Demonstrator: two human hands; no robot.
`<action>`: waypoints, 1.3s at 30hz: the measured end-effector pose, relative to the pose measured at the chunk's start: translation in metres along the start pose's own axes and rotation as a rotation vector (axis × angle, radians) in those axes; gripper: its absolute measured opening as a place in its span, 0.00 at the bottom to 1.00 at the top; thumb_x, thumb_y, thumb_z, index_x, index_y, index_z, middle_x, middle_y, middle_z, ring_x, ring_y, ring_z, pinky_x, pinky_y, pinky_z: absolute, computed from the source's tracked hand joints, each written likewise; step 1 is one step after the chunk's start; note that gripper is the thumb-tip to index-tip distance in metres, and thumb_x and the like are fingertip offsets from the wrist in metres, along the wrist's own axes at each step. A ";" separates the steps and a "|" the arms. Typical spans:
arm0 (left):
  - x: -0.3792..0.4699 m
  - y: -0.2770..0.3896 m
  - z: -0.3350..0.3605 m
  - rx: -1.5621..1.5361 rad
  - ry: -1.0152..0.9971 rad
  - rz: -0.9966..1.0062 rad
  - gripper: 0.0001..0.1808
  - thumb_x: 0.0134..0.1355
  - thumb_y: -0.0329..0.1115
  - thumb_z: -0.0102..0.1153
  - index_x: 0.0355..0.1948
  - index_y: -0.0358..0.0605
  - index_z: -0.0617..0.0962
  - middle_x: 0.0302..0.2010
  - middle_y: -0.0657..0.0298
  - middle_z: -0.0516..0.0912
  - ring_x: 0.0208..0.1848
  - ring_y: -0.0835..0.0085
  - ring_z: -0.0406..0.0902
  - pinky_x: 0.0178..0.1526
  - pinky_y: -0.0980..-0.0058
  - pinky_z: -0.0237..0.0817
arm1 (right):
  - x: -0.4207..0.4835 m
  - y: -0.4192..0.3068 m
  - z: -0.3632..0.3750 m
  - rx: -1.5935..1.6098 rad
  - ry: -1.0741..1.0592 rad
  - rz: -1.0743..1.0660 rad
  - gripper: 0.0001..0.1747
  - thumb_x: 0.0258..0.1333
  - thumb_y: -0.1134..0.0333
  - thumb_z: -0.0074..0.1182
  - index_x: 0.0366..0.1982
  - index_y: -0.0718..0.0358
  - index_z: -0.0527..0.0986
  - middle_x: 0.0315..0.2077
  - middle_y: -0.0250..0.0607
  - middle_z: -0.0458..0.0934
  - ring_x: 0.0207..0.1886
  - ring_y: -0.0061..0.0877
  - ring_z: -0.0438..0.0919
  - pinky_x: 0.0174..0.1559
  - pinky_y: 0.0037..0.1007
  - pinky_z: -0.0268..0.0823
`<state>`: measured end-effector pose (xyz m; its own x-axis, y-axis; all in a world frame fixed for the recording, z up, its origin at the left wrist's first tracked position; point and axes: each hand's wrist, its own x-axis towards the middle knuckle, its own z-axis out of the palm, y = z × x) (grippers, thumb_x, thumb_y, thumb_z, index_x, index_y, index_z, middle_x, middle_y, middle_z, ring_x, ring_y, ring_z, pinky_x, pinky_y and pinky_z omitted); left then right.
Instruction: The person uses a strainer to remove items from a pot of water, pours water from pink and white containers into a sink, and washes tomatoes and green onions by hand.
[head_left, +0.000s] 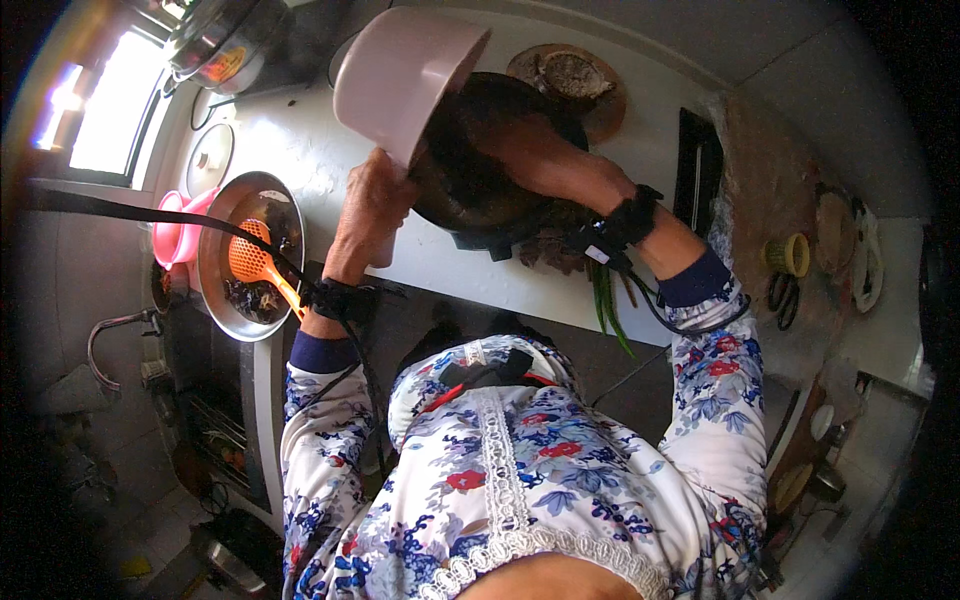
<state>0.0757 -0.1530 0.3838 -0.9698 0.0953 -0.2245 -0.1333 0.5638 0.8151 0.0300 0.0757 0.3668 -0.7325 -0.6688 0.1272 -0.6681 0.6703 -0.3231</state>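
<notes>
My left hand grips the handle of a pink plastic dipper, which is tilted with its rim towards a dark round pot. My right hand reaches over and into this pot. Its fingers are lost in shadow, so I cannot tell whether they hold anything. What lies inside the pot is too dark to make out. Close to my right wrist, green scallion-like stalks hang past the counter edge, beside some brownish pieces.
At left, a metal basin contains dark wet pieces and an orange slotted spoon. Pink plastic containers and a lid stand behind it. A bowl sits beyond the pot. Black cables cross near my left wrist.
</notes>
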 end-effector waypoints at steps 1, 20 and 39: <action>0.001 -0.002 -0.003 0.024 0.030 -0.012 0.13 0.53 0.24 0.51 0.40 0.34 0.68 0.22 0.54 0.77 0.19 0.69 0.76 0.20 0.73 0.70 | -0.003 -0.006 -0.007 0.047 -0.136 0.105 0.23 0.49 0.79 0.48 0.50 0.64 0.71 0.50 0.51 0.72 0.52 0.44 0.71 0.56 0.38 0.65; 0.000 0.018 -0.078 -0.635 -0.074 0.063 0.11 0.48 0.32 0.56 0.30 0.35 0.73 0.18 0.63 0.74 0.14 0.77 0.72 0.17 0.80 0.66 | -0.069 -0.024 -0.039 0.177 -0.002 0.114 0.11 0.56 0.73 0.51 0.41 0.69 0.72 0.35 0.50 0.77 0.38 0.40 0.77 0.39 0.36 0.70; -0.020 0.062 0.062 -0.946 -0.408 0.094 0.15 0.63 0.38 0.52 0.41 0.35 0.76 0.39 0.53 0.81 0.38 0.67 0.80 0.38 0.71 0.74 | -0.088 -0.093 -0.014 0.957 0.164 0.237 0.18 0.55 0.65 0.57 0.42 0.70 0.69 0.31 0.45 0.76 0.35 0.30 0.77 0.39 0.29 0.70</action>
<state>0.0996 -0.0692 0.4062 -0.8651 0.4759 -0.1585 -0.3377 -0.3190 0.8856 0.1548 0.0771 0.3983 -0.8904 -0.4503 0.0663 -0.1685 0.1909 -0.9670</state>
